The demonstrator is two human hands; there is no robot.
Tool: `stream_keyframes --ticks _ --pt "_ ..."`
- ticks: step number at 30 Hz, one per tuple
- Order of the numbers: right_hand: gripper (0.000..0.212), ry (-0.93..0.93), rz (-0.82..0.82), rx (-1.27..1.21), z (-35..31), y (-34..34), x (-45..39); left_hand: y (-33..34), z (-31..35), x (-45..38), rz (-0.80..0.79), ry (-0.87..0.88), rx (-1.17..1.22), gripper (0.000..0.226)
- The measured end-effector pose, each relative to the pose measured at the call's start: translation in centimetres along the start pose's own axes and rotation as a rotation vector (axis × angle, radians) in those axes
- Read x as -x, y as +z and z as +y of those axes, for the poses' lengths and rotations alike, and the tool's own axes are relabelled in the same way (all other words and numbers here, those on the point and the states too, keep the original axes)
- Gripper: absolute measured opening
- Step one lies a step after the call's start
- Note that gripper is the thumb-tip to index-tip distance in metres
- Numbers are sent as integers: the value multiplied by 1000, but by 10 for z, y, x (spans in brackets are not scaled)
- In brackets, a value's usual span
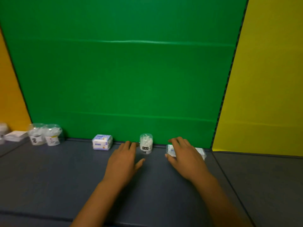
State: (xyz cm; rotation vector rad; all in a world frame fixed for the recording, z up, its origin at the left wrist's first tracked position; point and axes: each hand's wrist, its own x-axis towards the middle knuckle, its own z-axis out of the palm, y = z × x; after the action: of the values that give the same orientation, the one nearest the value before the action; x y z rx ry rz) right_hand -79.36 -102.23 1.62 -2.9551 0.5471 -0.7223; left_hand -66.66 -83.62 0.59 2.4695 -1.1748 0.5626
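My right hand [185, 159] lies over a small clear-wrapped tissue pack [200, 152] at the foot of the green panel. Its fingers curl over the pack's far edge and its thumb is on the near left corner. Most of the pack is hidden under the hand. My left hand [124, 159] is stretched flat over the grey mat [65, 177] with fingers straight and thumb spread, holding nothing. Its fingertips are just left of a small clear jar of cotton swabs [146, 143], which stands upright between my hands.
Another tissue pack [102, 142] sits against the green panel [123, 79], left of my left hand. Further left stand two clear swab jars [36, 134] [52, 135] and a flat white pack [15, 135]. A yellow panel [265, 79] walls the right side.
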Motion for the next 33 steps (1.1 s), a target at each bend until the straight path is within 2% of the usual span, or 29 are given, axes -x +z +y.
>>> stream_keyframes --ticks 7,14,23,33 --pt "54 -83 -60 -20 -95 1 33 -54 -67 86 -2 -107 -50 56" --pt "57 -213 -123 -152 -207 11 46 -117 -136 171 4 -232 -114 56" --pt "59 -462 -98 -279 -348 13 12 -200 -222 239 76 -465 -272 57" --pt "56 -677 -118 -397 -471 57 -49 -237 -316 262 122 -668 -398 55"
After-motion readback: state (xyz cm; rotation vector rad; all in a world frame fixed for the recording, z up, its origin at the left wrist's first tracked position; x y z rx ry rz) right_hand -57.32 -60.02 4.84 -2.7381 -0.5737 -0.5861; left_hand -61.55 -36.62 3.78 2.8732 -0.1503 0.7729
